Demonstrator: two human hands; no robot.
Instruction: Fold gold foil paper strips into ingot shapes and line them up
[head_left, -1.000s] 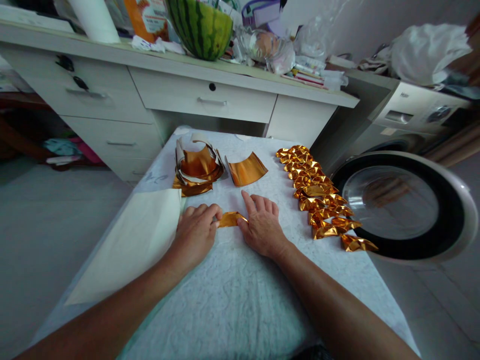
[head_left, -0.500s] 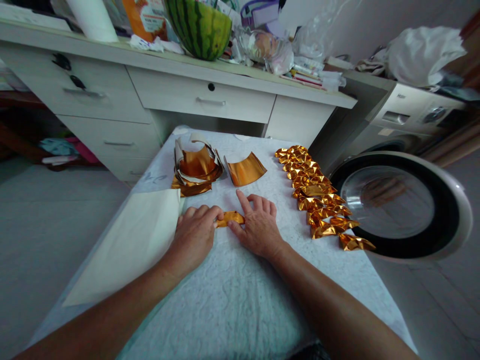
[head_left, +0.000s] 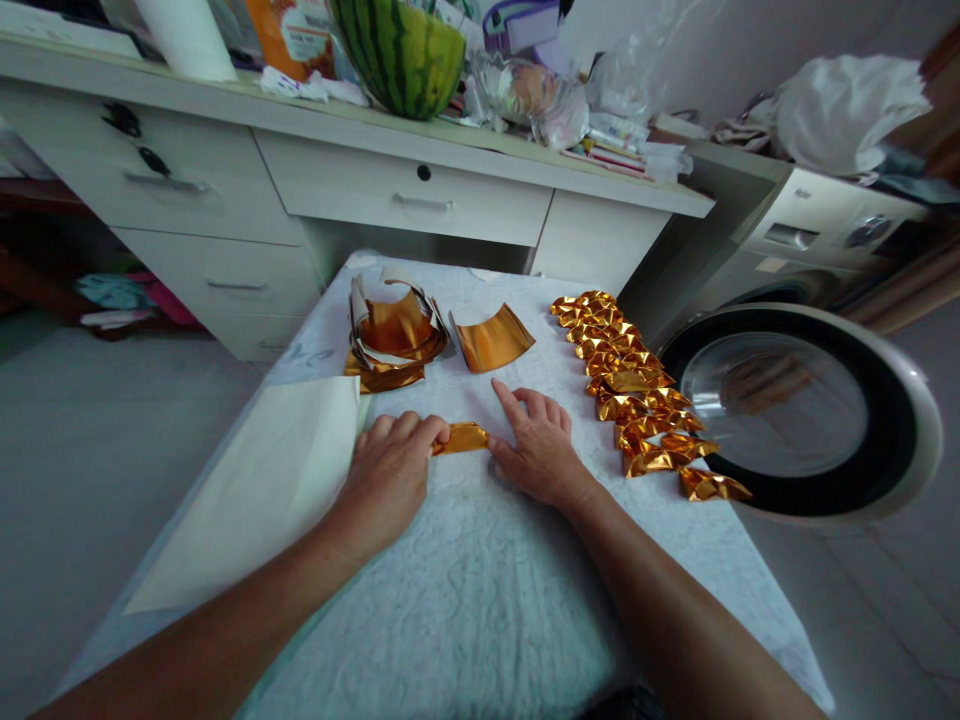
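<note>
A small folded strip of gold foil paper (head_left: 463,438) lies flat on the cloth-covered table (head_left: 480,580). My left hand (head_left: 396,458) grips its left end between thumb and curled fingers. At the strip's right end is my right hand (head_left: 538,445), its thumb tip touching the corner and its index finger stretched out away from the others. Beyond my hands lies a single curved gold sheet (head_left: 496,338). A curled stack of gold sheets (head_left: 394,330) sits to its left. Folded gold foil pieces (head_left: 630,380) form an overlapping row on the right.
White paper (head_left: 255,490) covers the table's left side. Behind stands a white desk (head_left: 405,190) holding a cut watermelon (head_left: 405,55), a paper roll (head_left: 186,38) and plastic bags. The washing machine's open round door (head_left: 892,400) borders the table's right edge.
My right hand has shifted right along the strip, uncovering more of its right end. My left hand stays at the left end.
</note>
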